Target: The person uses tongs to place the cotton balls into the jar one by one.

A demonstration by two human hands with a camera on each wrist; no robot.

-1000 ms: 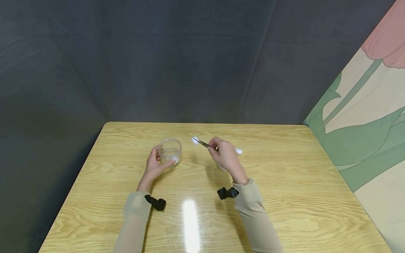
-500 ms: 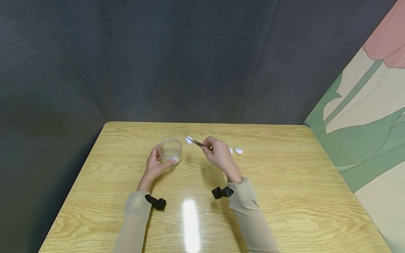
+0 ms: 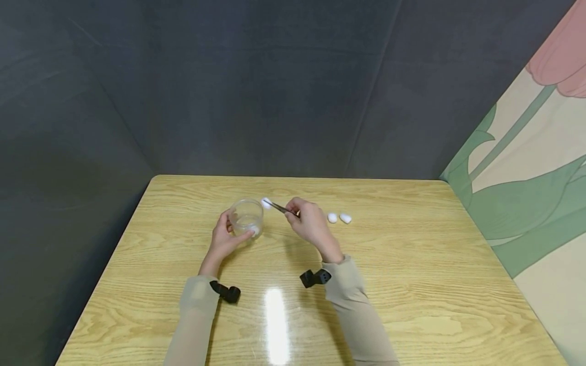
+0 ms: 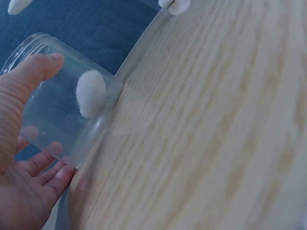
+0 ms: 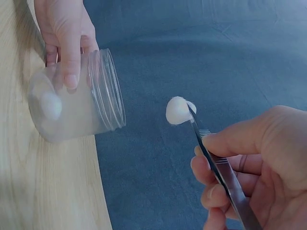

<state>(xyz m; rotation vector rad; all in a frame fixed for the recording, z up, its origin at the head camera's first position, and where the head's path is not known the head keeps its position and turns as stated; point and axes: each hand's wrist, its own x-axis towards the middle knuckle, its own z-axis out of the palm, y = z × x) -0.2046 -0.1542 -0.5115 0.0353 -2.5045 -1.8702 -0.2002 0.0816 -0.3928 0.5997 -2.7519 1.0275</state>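
My left hand [image 3: 223,243] grips a clear plastic jar [image 5: 79,98] by its side, thumb on the near wall and fingers around the far one. The jar stands lidless on the table, and one white cotton ball [image 4: 91,93] lies at its bottom. Between thumb and fingers, my right hand [image 3: 311,226] pinches metal tweezers [image 5: 221,167]. Their tips hold another cotton ball [image 5: 178,110], which hangs in the air just right of the jar's rim, level with the opening in the right wrist view.
Two more cotton balls [image 3: 339,218] lie on the wooden table [image 3: 412,264] to the right of my right hand. A dark cloth wall [image 3: 274,91] rises behind the table's far edge, and a flower-patterned curtain [image 3: 526,193] hangs at the right.
My right hand has moved left, bringing the tweezers and their cotton ball close to the jar's rim. Both cotton balls on the table are now uncovered. My left hand and the jar stay put.
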